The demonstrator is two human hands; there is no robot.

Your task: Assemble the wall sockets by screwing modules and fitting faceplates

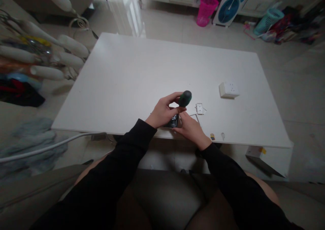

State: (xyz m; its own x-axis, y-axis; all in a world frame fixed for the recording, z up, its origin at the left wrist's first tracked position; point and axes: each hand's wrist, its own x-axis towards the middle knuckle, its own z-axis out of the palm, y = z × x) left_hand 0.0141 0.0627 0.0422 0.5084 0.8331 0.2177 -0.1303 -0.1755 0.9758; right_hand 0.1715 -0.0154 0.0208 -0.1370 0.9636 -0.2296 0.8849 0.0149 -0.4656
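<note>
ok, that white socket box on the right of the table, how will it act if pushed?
The white socket box looks like stiff molded plastic, so it should hold its shape. Being blocky, it would probably slide rather than roll. The table looks smooth, so it may skid easily.

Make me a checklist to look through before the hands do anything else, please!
1. Left hand holding the green handle: ok.
2. Right hand at the dark piece: ok.
3. Tool's tip lined up: cannot tell, the hands hide it.
4. Dark piece well back from the front edge of the table: not ok, it's close.
5. White box with sockets away from both hands: ok.
6. Sleeves clear of both palms: ok.
</note>
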